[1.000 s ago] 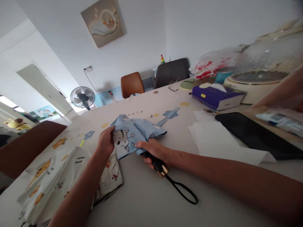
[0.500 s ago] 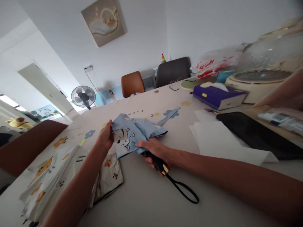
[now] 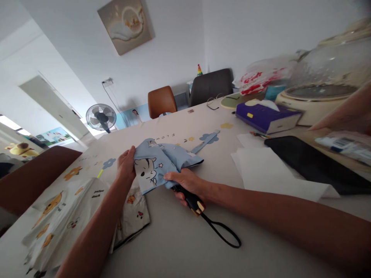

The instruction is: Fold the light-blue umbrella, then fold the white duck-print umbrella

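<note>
A light blue folding umbrella [image 3: 171, 156] with a cartoon animal print is held over the table, its canopy folded loosely. My right hand [image 3: 187, 181] is closed round the base of the canopy and the top of the black handle, thumb on the cloth. From the handle's gold-coloured end hangs a black wrist loop. My left hand [image 3: 126, 165] grips the canopy's left edge; some of its fingers are hidden behind the cloth. The blue closing strap [image 3: 205, 142] sticks out to the far right. Under my left forearm lies a second umbrella [image 3: 72, 216], white with yellow duck prints, partly hidden.
White paper sheets [image 3: 261, 166] and a black tablet-like slab [image 3: 319, 164] lie to the right. Behind them are a purple tissue box [image 3: 257, 116], eyeglasses [image 3: 213, 103] and a large glass-domed appliance [image 3: 324, 92]. Chairs and a fan [image 3: 101, 116] stand beyond the table.
Very little differs. Both hands and the blue umbrella appear slightly further left, as the view shifts a little. The grip of each hand stays the same.
</note>
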Demonstrator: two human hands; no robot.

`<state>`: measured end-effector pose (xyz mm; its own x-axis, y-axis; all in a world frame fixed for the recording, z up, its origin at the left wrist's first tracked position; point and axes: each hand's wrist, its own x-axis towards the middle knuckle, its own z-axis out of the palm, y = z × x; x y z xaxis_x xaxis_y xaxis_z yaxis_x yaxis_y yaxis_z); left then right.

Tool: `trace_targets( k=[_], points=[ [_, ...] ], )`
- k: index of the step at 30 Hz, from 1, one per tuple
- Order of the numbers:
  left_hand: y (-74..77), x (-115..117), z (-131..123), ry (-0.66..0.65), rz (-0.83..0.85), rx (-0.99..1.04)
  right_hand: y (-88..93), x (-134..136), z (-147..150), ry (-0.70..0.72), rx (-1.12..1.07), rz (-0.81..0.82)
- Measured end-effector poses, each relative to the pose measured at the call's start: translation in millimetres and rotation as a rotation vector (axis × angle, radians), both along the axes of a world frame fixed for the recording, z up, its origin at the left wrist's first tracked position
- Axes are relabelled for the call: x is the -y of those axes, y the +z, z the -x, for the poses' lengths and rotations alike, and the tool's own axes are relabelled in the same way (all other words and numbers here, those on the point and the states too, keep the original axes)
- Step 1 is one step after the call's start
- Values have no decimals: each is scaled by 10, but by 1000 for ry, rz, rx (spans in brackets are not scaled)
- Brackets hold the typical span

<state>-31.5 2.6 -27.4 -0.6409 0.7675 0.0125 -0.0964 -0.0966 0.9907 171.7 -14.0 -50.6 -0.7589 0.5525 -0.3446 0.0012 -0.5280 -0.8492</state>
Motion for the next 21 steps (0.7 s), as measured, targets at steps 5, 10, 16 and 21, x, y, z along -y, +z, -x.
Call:
trace_targets(
  k=[5,10,16,21],
  points=[
    [-34,37,-76,4,27,75,-50,-14,3,-8,2,-4],
    [-40,70,-104,-97,9,149,-81,-25,9,-12,22,-17],
    [-35,94,-142,-4,-1,133,-56,13,20,-34,63,-41],
    [19,121,-229,-19,60,154,-102,12,35,-74,85,-69]
  ],
)
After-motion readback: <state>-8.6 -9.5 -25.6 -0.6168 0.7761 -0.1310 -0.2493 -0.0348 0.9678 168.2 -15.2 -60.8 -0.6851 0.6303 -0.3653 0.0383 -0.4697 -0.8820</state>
